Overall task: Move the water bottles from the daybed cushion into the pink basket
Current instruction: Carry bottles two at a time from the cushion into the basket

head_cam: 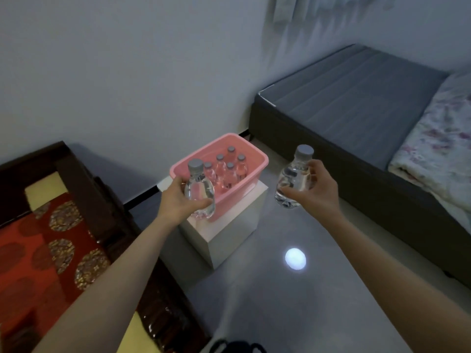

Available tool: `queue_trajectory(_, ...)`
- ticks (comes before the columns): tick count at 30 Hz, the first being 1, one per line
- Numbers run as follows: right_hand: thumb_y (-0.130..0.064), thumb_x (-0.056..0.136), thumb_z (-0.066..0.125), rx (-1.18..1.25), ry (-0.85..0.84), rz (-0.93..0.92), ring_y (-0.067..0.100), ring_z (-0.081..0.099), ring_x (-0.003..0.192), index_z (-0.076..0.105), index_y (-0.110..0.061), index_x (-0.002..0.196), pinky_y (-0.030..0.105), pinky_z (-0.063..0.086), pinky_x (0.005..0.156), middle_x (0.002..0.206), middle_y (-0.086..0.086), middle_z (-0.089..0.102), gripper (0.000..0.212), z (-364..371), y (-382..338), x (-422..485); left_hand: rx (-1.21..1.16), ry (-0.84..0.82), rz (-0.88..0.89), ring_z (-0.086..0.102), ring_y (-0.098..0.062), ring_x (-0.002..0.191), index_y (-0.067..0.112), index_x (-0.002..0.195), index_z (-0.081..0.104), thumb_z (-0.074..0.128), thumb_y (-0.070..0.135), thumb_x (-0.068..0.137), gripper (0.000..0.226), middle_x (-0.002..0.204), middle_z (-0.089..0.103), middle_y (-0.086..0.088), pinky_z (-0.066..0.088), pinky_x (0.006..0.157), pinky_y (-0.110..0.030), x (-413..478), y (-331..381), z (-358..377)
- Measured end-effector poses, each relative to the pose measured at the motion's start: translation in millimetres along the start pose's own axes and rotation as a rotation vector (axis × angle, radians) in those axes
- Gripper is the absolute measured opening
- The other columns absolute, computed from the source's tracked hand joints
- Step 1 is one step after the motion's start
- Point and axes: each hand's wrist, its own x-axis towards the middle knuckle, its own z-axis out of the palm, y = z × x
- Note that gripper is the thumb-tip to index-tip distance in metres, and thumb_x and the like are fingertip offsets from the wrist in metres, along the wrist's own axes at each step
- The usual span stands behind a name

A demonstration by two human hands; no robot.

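Observation:
The pink basket (257,157) stands on a white box (229,233) by the wall, with several clear grey-capped water bottles (230,171) upright inside. My left hand (178,197) grips a clear water bottle (200,191) upright, in front of the basket's near left corner. My right hand (319,188) holds a second water bottle (293,179) upright in the air, to the right of the basket over the floor. The daybed cushion (48,248), red with gold roundels, lies at the lower left; no bottles show on its visible part.
A dark wooden daybed frame (107,200) borders the cushion. A grey bed (356,105) with a flowered blanket (438,149) fills the right side. Grey floor (254,301) with a bright light reflection lies between them. A dark object (237,346) sits at the bottom edge.

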Motion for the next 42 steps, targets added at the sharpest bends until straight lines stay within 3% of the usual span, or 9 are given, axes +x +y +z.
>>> queue_trajectory(4, -0.025, 0.061, 0.086, 0.041, -0.062, -0.016, 0.006, 0.057, 0.09, 0.046, -0.028, 0.111, 0.024, 0.047, 0.078, 0.102, -0.008, 0.056, 0.064, 15.6, 11.8, 47.6, -0.015, 0.05, -0.048, 0.061, -0.014, 0.089, 0.019, 0.108, 0.05, 0.087, 0.024, 0.061, 0.061, 0.102, 0.063, 0.001, 0.047, 0.07, -0.023, 33.6, -2.7, 18.4)
queue_trajectory(8, -0.026, 0.059, 0.086, 0.051, -0.16, -0.04, 0.006, 0.058, 0.09, 0.048, -0.025, 0.112, 0.03, 0.051, 0.082, 0.1, -0.01, 0.057, 0.065, 45.9, 19.9, 98.1, 0.003, 0.097, -0.125, 0.062, -0.02, 0.096, 0.018, 0.112, 0.051, 0.088, 0.028, 0.058, 0.066, 0.108, 0.063, 0.0, 0.053, 0.082, -0.037, 71.7, -14.1, 26.5)
queue_trajectory(11, -0.031, 0.058, 0.087, 0.071, -0.217, -0.041, 0.007, 0.061, 0.091, 0.05, -0.031, 0.111, 0.037, 0.054, 0.085, 0.102, -0.013, 0.06, 0.065, 74.9, 28.1, 137.7, -0.007, 0.131, -0.154, 0.06, -0.018, 0.094, 0.016, 0.115, 0.049, 0.086, 0.025, 0.062, 0.066, 0.105, 0.06, 0.003, 0.047, 0.07, -0.026, 105.3, -17.3, 29.0)
queue_trajectory(15, -0.033, 0.053, 0.086, 0.065, -0.272, -0.017, 0.009, 0.064, 0.089, 0.052, -0.032, 0.103, 0.044, 0.055, 0.082, 0.1, -0.01, 0.064, 0.06, 107.5, 42.1, 171.8, -0.022, 0.163, -0.195, 0.06, -0.016, 0.093, 0.017, 0.112, 0.048, 0.086, 0.028, 0.062, 0.064, 0.104, 0.06, 0.004, 0.043, 0.072, -0.025, 137.9, -27.1, 37.6)
queue_trajectory(22, -0.027, 0.053, 0.087, 0.031, -0.387, 0.015, 0.009, 0.063, 0.09, 0.052, -0.033, 0.107, 0.035, 0.054, 0.078, 0.102, -0.011, 0.065, 0.064, 165.5, 61.2, 230.5, 0.016, 0.149, -0.324, 0.054, -0.006, 0.077, 0.015, 0.111, 0.044, 0.084, 0.021, 0.064, 0.062, 0.098, 0.055, 0.005, 0.036, 0.055, -0.011, 193.2, -40.9, 52.3)
queue_trajectory(26, -0.029, 0.054, 0.088, 0.005, -0.486, 0.08, 0.003, 0.064, 0.088, 0.057, -0.029, 0.107, 0.025, 0.053, 0.073, 0.1, -0.013, 0.067, 0.062, 193.7, 86.0, 245.5, -0.003, 0.202, -0.429, 0.058, -0.016, 0.087, 0.018, 0.116, 0.042, 0.084, 0.025, 0.063, 0.068, 0.102, 0.057, 0.003, 0.044, 0.068, -0.024, 210.3, -55.5, 77.5)
queue_trajectory(33, -0.05, 0.051, 0.074, -0.168, -0.751, -0.007, 0.008, 0.061, 0.093, 0.06, -0.031, 0.109, 0.03, 0.051, 0.078, 0.107, -0.012, 0.06, 0.062, 242.6, 114.8, 254.4, -0.032, 0.258, -0.502, 0.06, -0.014, 0.096, 0.025, 0.12, 0.045, 0.081, 0.018, 0.064, 0.067, 0.111, 0.061, 0.007, 0.044, 0.077, -0.024, 226.2, -84.3, 121.9)
queue_trajectory(37, -0.039, 0.057, 0.078, -0.305, -0.885, -0.133, 0.013, 0.059, 0.093, 0.052, -0.03, 0.106, 0.03, 0.048, 0.071, 0.111, -0.013, 0.053, 0.056, 271.4, 128.8, 256.1, -0.02, 0.37, -0.542, 0.06, -0.017, 0.104, 0.042, 0.112, 0.044, 0.076, 0.029, 0.061, 0.062, 0.11, 0.064, 0.013, 0.048, 0.09, -0.033, 238.0, -101.8, 141.1)
queue_trajectory(42, -0.019, 0.059, 0.079, -0.369, -1.0, -0.21, 0.023, 0.058, 0.094, 0.05, -0.021, 0.107, 0.032, 0.046, 0.069, 0.113, -0.001, 0.053, 0.057, 317.4, 144.8, 256.1, -0.064, 0.453, -0.629, 0.059, -0.007, 0.086, 0.022, 0.108, 0.053, 0.075, 0.012, 0.065, 0.05, 0.099, 0.064, 0.008, 0.043, 0.076, -0.014, 257.8, -128.4, 162.8)
